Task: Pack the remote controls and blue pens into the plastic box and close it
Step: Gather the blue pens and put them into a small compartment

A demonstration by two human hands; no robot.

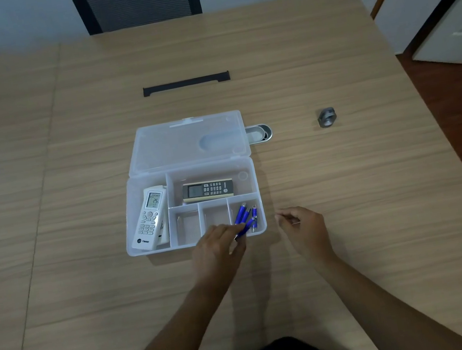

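Bare wooden table (347, 186) fills the lower frame around both forearms, with wide open room left and right of the plastic box (156, 250) at centre. The left hand (220, 247) reaches over the box's near rim, fingers closed on the blue pens (244, 217), which lie slanted in the near-right compartment. The right hand (302, 224) hovers just right of the box, fingers loosely curled, holding nothing. A white remote (150, 219) fills the left compartment; a dark remote (208, 190) lies crosswise in the far one. The clear lid (187, 142) lies flat, open, behind. Farther right sits a small grey object (327, 117).
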